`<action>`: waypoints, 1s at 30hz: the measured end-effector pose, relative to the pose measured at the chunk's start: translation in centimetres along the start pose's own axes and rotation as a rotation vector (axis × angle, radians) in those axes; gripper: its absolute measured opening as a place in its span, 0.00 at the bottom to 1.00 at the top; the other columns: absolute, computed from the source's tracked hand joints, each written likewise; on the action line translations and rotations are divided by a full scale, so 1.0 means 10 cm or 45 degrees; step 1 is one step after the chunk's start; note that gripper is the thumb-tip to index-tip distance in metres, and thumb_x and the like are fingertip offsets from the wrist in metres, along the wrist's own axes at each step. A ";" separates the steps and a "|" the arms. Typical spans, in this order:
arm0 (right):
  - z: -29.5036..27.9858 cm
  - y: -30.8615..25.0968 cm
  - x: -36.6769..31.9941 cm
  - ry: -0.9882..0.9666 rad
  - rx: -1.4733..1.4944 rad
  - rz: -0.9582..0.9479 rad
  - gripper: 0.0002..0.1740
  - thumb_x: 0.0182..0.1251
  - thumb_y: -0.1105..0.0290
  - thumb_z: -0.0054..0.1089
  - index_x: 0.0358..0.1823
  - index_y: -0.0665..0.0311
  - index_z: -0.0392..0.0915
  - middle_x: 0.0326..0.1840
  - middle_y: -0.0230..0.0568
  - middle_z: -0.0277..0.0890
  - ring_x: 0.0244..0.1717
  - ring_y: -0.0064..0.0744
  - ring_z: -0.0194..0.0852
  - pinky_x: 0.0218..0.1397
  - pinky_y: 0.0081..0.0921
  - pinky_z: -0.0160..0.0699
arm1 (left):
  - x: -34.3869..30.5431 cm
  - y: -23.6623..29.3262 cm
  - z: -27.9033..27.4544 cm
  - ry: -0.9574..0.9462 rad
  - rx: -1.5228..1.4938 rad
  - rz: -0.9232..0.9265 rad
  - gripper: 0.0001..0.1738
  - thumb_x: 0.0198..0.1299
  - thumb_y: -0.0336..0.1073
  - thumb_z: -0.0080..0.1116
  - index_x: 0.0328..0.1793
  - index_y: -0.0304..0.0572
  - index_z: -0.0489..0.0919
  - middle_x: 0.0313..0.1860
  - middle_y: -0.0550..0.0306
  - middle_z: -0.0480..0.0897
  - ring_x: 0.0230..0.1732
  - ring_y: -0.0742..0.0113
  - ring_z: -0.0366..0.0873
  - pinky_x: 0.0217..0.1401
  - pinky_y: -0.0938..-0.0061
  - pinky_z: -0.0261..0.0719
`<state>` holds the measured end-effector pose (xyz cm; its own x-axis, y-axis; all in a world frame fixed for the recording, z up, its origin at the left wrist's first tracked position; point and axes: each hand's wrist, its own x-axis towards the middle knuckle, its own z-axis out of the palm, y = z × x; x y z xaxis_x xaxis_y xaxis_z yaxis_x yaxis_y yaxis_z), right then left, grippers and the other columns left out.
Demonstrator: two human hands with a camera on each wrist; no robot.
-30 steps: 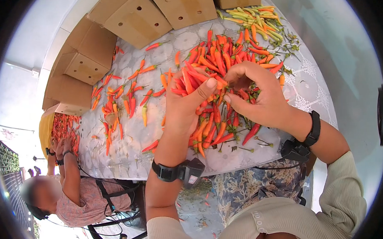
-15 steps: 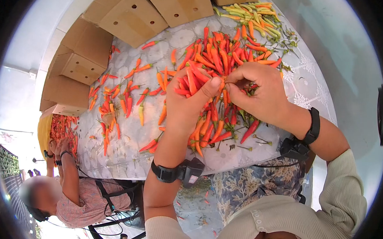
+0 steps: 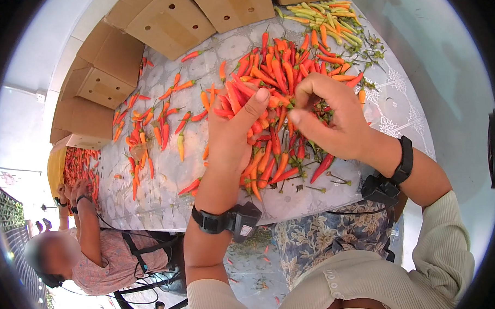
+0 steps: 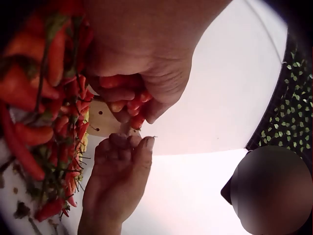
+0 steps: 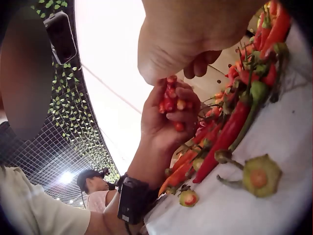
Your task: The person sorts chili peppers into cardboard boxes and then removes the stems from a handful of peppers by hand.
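My left hand (image 3: 233, 130) grips a bunch of red and orange chillies (image 3: 233, 98), their tips pointing up past the thumb. In the right wrist view the stemless ends of the bunch (image 5: 168, 104) show between the fingers of the left hand (image 5: 159, 122). Close by on the right, my right hand (image 3: 336, 118) has thumb and forefinger at the green end of a chilli; in the left wrist view a thin stem stands at the fingertips of the right hand (image 4: 117, 181). Beneath both hands lies a heap of chillies (image 3: 277, 71).
Cardboard boxes (image 3: 169, 26) line the table's far side. Yellow-green chillies (image 3: 330, 21) and loose green stems (image 3: 372, 49) lie at the back right. Scattered chillies (image 3: 165, 127) spread leftward across the table (image 3: 190, 75). Another person (image 3: 120, 251) works at the left end beside more chillies (image 3: 79, 168).
The left hand has shifted slightly left with its bunch. The right thumb and forefinger, close together half a second ago, stand a little farther apart.
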<state>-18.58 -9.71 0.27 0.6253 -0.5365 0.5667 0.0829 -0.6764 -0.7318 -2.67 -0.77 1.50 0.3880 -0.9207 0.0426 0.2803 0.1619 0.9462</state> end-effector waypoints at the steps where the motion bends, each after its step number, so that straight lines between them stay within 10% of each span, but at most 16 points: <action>1: 0.04 -0.04 0.00 0.019 0.048 0.033 0.13 0.52 0.68 0.65 0.32 0.65 0.71 0.29 0.40 0.72 0.30 0.35 0.73 0.32 0.29 0.71 | 0.00 0.00 -0.01 -0.020 0.002 0.003 0.11 0.59 0.35 0.63 0.43 0.40 0.75 0.28 0.60 0.79 0.25 0.75 0.77 0.17 0.86 0.64; 10: 0.05 0.03 0.00 0.011 -0.102 0.016 0.07 0.57 0.71 0.63 0.34 0.64 0.75 0.27 0.41 0.75 0.31 0.43 0.76 0.33 0.33 0.72 | 0.02 -0.09 -0.02 -0.082 0.141 0.005 0.11 0.57 0.34 0.67 0.40 0.38 0.76 0.33 0.61 0.81 0.33 0.77 0.77 0.39 0.82 0.75; 19: 0.03 0.00 0.01 -0.014 -0.165 -0.014 0.05 0.58 0.75 0.59 0.32 0.64 0.72 0.27 0.43 0.74 0.30 0.46 0.74 0.32 0.37 0.70 | -0.01 -0.06 0.00 -0.039 0.072 -0.056 0.13 0.60 0.39 0.62 0.46 0.40 0.75 0.31 0.57 0.82 0.26 0.73 0.79 0.15 0.86 0.63; 30: -0.01 0.07 0.06 0.145 -0.173 -0.095 0.05 0.58 0.74 0.58 0.34 0.63 0.71 0.29 0.43 0.71 0.31 0.45 0.72 0.33 0.34 0.70 | 0.07 0.02 -0.14 0.029 -0.151 -0.208 0.12 0.63 0.41 0.56 0.43 0.40 0.75 0.33 0.55 0.80 0.30 0.72 0.78 0.15 0.87 0.64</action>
<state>-18.25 -10.51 0.14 0.5287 -0.5309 0.6623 0.0156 -0.7741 -0.6329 -1.13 -0.85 1.25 0.3481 -0.9302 -0.1167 0.4419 0.0531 0.8955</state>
